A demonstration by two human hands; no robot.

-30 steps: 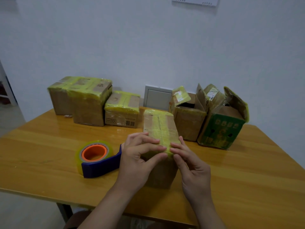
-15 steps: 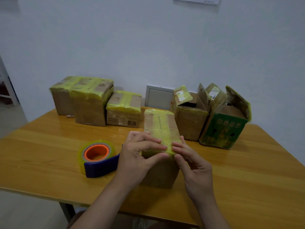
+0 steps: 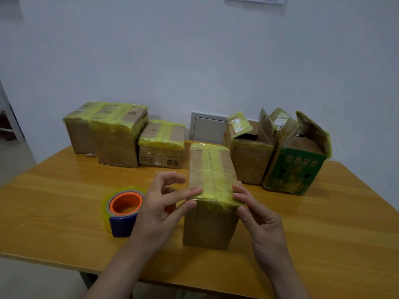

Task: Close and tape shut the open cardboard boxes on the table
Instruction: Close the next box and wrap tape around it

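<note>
A tall narrow cardboard box (image 3: 212, 190) stands in the middle of the wooden table (image 3: 64, 212), its top flaps closed under yellow tape. My left hand (image 3: 164, 203) is at its near left top corner, index finger and thumb touching the taped edge. My right hand (image 3: 257, 214) is at the near right top corner, fingers against the tape. A yellow tape roll with an orange core in a blue dispenser (image 3: 123, 209) lies just left of my left hand. Two open boxes stand behind on the right: a brown box (image 3: 248, 158) and a green printed box (image 3: 295, 169).
Three closed boxes with yellow tape line the back left: a small brown box (image 3: 162, 145) and two larger taped boxes (image 3: 108, 130). A white panel (image 3: 207, 128) sits on the wall behind. The table's near edge runs below my wrists.
My hands have slid apart from the middle of the taped near edge to the box's two top corners. The camera has come closer.
</note>
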